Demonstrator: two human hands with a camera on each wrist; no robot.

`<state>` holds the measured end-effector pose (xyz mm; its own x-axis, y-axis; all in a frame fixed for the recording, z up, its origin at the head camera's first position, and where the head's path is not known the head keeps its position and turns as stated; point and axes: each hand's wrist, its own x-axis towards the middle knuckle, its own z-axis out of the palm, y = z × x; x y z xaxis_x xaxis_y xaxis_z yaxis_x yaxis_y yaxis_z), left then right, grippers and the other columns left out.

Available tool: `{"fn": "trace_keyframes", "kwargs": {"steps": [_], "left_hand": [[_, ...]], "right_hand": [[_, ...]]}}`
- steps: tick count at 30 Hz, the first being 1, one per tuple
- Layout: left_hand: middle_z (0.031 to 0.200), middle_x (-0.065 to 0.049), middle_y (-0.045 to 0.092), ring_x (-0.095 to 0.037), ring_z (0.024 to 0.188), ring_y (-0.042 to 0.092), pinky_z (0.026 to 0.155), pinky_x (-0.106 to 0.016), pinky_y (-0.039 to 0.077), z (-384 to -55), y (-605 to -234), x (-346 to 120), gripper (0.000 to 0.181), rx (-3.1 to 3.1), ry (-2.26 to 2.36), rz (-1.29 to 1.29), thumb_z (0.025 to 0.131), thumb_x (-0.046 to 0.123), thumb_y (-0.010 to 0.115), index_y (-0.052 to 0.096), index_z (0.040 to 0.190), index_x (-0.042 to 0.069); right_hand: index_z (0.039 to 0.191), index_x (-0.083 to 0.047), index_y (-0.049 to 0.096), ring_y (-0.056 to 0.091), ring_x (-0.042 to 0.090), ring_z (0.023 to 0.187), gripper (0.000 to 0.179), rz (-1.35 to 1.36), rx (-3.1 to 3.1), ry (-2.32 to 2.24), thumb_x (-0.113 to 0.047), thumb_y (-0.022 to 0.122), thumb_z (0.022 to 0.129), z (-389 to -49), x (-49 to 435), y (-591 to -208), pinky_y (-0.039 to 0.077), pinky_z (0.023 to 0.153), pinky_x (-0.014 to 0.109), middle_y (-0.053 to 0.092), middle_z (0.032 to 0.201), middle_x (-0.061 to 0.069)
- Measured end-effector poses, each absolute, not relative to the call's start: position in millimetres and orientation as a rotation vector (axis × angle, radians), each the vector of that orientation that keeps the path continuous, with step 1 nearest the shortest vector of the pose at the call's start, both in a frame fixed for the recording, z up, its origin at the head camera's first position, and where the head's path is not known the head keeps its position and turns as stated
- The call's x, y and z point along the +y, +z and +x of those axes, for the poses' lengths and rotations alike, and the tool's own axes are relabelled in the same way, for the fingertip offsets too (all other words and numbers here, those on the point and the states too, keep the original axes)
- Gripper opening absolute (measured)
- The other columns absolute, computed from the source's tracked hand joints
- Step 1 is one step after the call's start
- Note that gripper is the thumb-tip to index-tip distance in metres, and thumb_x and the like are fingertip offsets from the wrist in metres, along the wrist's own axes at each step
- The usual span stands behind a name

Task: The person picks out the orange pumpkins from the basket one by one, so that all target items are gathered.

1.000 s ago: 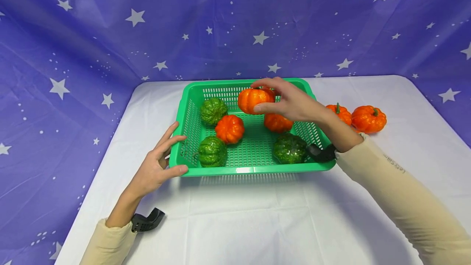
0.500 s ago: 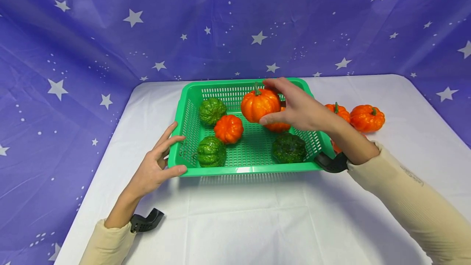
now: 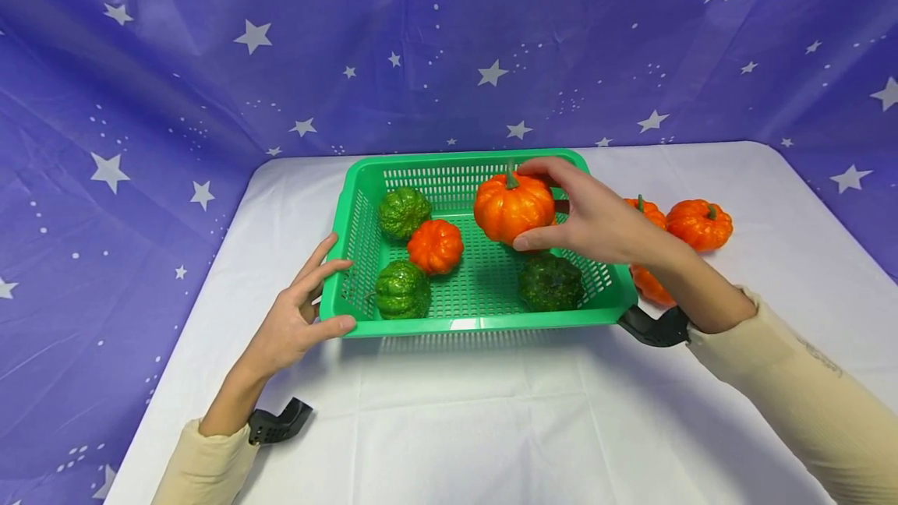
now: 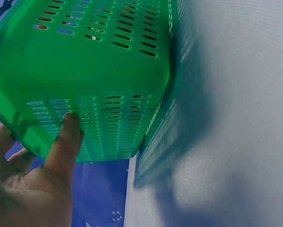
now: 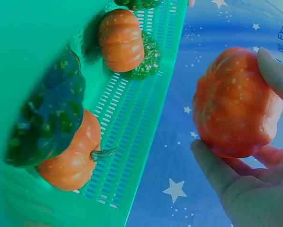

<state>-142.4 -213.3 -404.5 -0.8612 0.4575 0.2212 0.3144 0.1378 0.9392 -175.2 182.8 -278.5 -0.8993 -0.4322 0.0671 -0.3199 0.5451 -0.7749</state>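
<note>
My right hand point(image 3: 596, 217) holds a small orange pumpkin point(image 3: 512, 210) by its side, stem up, over the right half of a green slotted basket point(image 3: 484, 324). In the right wrist view, thumb and fingers span this pumpkin point(image 5: 238, 101). My left hand point(image 3: 295, 326) grips the basket's left end near the front corner; in the left wrist view a finger point(image 4: 65, 142) lies on its outer wall. Inside the basket are an orange pumpkin point(image 3: 436, 247), two green pumpkins point(image 3: 403, 289) and a dark green one point(image 3: 551, 283). Another orange pumpkin point(image 5: 70, 161) is mostly hidden in the head view.
Several orange pumpkins point(image 3: 699, 225) lie on the white tablecloth point(image 3: 477, 419) right of the basket, partly behind my right forearm. A purple star-patterned cloth point(image 3: 449, 45) hangs behind the table and down its left side. Each wrist wears a black mount point(image 3: 281, 422).
My right hand has moved right and slightly nearer with the orange pumpkin, whose stem has turned up into view. The left hand and basket have stayed put.
</note>
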Motion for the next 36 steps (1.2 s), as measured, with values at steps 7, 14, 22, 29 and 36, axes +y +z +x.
{"fn": "trace_keyframes", "kwargs": {"steps": [7,14,22,29,36], "left_hand": [[0.165,0.004,0.005,-0.032,0.149,0.009,0.108,-0.066,0.013,-142,-404,-213,0.067,2.282,1.825,0.774,0.084,-0.008,0.069,0.04,0.145,-0.006],[0.165,0.004,0.005,-0.034,0.148,0.008,0.107,-0.069,0.011,-142,-404,-213,0.067,2.274,1.834,0.776,0.084,-0.008,0.069,0.039,0.145,-0.007],[0.165,0.003,0.004,-0.034,0.148,0.007,0.108,-0.068,0.009,-142,-405,-213,0.067,2.262,1.848,0.774,0.085,-0.009,0.069,0.039,0.145,-0.007],[0.165,0.001,0.005,-0.033,0.149,0.006,0.107,-0.07,0.007,-142,-407,-213,0.066,2.26,1.861,0.78,0.086,-0.007,0.068,0.04,0.145,-0.005],[0.165,0.003,0.006,-0.034,0.148,0.009,0.107,-0.071,0.008,-143,-406,-212,0.065,2.277,1.849,0.764,0.086,-0.003,0.07,0.042,0.144,-0.004]], "right_hand": [[0.137,-0.008,0.043,0.049,0.022,0.121,0.071,-0.649,2.647,-1.351,-0.014,0.084,0.08,-166,194,-280,0.052,0.089,0.04,0.05,0.132,0.005],[0.143,-0.01,0.041,0.048,0.022,0.119,0.077,-0.6,2.682,-1.358,-0.014,0.084,0.08,-155,213,-282,0.05,0.086,0.022,0.047,0.137,0.003],[0.154,-0.014,0.033,0.053,0.028,0.116,0.088,-0.42,2.714,-1.318,-0.016,0.083,0.082,-137,243,-280,0.05,0.082,0.019,0.04,0.146,0.006],[0.153,-0.015,0.033,0.055,0.017,0.11,0.087,-0.324,2.783,-1.307,-0.012,0.082,0.082,-127,275,-287,0.049,0.08,0.014,0.045,0.141,0.006],[0.15,-0.009,0.036,0.05,0.003,0.111,0.081,-0.215,2.896,-1.344,-0.003,0.08,0.082,-117,318,-304,0.042,0.082,0.005,0.042,0.139,0.003]]}}
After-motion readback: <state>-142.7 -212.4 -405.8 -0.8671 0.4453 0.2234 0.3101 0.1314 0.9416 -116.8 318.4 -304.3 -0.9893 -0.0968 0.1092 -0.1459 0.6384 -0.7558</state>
